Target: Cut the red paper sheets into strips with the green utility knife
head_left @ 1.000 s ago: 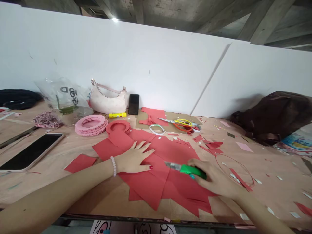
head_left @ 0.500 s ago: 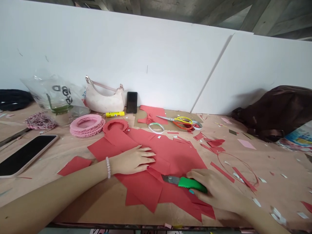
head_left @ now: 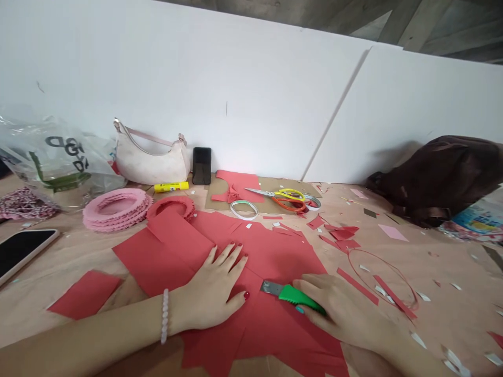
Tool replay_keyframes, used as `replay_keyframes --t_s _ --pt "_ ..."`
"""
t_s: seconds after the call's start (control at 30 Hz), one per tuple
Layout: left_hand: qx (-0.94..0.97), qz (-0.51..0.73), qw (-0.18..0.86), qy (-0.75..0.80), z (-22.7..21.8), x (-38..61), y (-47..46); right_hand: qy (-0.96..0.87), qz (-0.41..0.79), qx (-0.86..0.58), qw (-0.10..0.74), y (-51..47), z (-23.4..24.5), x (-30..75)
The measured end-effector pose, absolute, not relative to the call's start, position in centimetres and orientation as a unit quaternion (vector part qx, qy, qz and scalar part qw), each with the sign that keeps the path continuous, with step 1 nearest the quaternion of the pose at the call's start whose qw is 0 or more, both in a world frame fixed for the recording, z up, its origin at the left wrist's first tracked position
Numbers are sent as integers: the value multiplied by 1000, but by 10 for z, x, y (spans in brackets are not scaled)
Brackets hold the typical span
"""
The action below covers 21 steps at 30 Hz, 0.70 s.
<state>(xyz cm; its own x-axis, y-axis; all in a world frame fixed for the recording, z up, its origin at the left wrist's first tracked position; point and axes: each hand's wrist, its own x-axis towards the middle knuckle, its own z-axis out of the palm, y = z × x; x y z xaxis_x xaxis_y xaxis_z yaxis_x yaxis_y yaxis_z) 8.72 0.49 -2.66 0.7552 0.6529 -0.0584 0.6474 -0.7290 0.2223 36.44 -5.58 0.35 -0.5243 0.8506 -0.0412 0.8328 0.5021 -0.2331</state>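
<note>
Red paper sheets lie overlapped in front of me. On them my left hand rests palm down, its fingers spread, with a beaded bracelet at the wrist. My right hand grips a green utility knife. Its blade is out, pointing left, just over or on the red paper; I cannot tell whether it touches. The blade's tip is a short way right of my left thumb. A separate red piece lies to the left of the sheets.
Pink scalloped rings and red rings stand at the left, near a yellow glue stick. Behind the sheets are scissors and a tape roll. Red strips lie right, a dark bag beyond.
My left hand has turned and flattened with its fingers spread wider, lower on the sheets. The knife has shifted slightly left in my right hand. The view has swung somewhat to the right.
</note>
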Motion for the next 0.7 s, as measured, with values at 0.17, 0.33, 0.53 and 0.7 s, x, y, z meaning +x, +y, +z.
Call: replay_keyframes --t_s 0.17,0.33,0.53,0.7 --pt "933 8 102 345 -28 83 6 -857 107 -504 8 -58 -1 363" --pt "935 -2 106 339 -26 84 7 -847 108 -520 12 -56 -3 369" --pt "940 -34 125 315 -17 80 11 -792 131 -591 75 -55 0 382" --pt "955 -57 162 242 -8 75 17 -630 238 -701 234 -62 -7 393"
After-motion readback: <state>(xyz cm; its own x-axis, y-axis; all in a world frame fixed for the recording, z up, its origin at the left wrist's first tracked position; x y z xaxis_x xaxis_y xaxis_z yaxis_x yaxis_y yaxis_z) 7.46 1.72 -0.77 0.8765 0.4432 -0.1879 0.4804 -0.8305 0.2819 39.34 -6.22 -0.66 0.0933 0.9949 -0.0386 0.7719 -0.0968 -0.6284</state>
